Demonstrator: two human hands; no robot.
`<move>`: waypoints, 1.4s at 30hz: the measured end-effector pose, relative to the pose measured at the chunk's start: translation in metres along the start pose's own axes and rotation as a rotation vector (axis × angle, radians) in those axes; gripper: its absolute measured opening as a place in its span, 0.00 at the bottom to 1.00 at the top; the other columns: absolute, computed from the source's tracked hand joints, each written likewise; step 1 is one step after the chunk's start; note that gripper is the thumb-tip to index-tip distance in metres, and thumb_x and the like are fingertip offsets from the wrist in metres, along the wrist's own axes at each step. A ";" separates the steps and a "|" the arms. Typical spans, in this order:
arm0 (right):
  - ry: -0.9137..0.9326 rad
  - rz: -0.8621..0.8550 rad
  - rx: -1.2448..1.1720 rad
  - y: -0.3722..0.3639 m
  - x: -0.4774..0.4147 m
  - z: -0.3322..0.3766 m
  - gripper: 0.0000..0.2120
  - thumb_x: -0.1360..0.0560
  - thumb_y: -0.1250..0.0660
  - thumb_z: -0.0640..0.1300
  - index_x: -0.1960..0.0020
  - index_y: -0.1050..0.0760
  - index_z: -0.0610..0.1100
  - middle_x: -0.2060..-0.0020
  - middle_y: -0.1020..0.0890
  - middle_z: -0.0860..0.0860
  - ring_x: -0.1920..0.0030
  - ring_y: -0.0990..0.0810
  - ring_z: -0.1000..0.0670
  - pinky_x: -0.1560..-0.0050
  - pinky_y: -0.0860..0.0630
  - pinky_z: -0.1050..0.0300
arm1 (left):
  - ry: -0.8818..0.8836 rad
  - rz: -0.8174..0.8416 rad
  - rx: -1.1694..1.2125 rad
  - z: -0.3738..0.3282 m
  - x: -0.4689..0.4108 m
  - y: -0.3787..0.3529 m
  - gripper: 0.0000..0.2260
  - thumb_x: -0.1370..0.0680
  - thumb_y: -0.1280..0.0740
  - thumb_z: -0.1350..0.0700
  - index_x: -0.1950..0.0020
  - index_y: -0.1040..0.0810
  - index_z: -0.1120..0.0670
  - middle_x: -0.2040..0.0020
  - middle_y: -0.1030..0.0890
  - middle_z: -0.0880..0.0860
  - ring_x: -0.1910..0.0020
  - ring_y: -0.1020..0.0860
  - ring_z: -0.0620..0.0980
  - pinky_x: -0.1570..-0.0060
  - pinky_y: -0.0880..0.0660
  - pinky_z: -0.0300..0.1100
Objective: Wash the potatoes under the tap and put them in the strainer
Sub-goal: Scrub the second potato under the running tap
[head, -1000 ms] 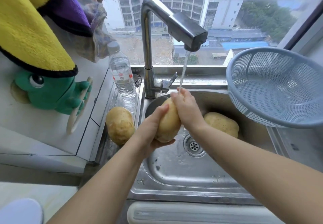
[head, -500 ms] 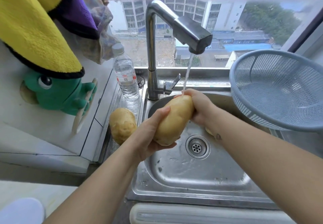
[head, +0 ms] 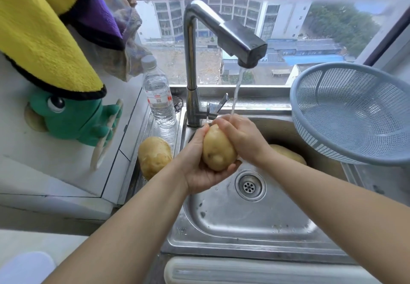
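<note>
Currently, the left hand [head: 199,169] cups and the right hand [head: 243,138] grips the held potato [head: 218,149] under the running tap [head: 223,32]. The strainer [head: 346,106] holds none. The second potato [head: 155,157] lies beside the sink [head: 244,221], the third potato [head: 288,153] inside it.

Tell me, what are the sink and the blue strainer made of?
The sink looks like stainless steel: grey, shiny, with blurry reflections. The strainer seems pale blue plastic, moulded with rows of tiny holes.
</note>
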State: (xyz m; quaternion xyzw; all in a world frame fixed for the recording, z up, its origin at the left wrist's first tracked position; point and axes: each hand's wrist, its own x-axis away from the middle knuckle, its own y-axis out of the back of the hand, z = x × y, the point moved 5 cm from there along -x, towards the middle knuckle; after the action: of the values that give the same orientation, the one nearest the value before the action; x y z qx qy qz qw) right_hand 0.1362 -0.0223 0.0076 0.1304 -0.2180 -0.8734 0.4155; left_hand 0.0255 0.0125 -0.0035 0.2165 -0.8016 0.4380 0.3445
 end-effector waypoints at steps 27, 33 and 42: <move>-0.998 -0.355 -0.794 -0.009 0.031 -0.060 0.22 0.32 0.42 0.58 0.49 0.20 0.45 0.52 0.16 0.46 0.59 0.19 0.44 0.65 0.26 0.56 | -0.583 -0.192 -0.816 -0.025 -0.004 -0.025 0.16 0.17 0.49 0.44 0.32 0.31 0.45 0.52 0.25 0.50 0.65 0.27 0.45 0.72 0.32 0.34; -0.930 -0.321 -0.830 0.002 0.028 -0.058 0.17 0.31 0.41 0.57 0.52 0.21 0.48 0.60 0.19 0.47 0.62 0.21 0.45 0.66 0.28 0.58 | -0.588 0.044 -0.709 -0.011 0.000 -0.021 0.18 0.17 0.47 0.48 0.27 0.38 0.42 0.54 0.24 0.49 0.69 0.27 0.45 0.67 0.31 0.34; -0.819 -0.471 -0.687 0.002 0.024 -0.062 0.28 0.39 0.43 0.66 0.48 0.21 0.51 0.47 0.19 0.43 0.49 0.19 0.38 0.61 0.26 0.52 | -0.675 -0.175 -0.692 -0.027 0.001 -0.031 0.14 0.18 0.47 0.42 0.40 0.28 0.47 0.56 0.26 0.49 0.70 0.30 0.44 0.76 0.32 0.31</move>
State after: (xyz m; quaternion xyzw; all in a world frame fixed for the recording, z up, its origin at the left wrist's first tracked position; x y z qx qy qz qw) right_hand 0.1485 -0.0593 -0.0467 -0.3151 -0.0304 -0.9421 0.1105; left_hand 0.0546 0.0189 0.0242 0.2859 -0.9458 0.0208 0.1528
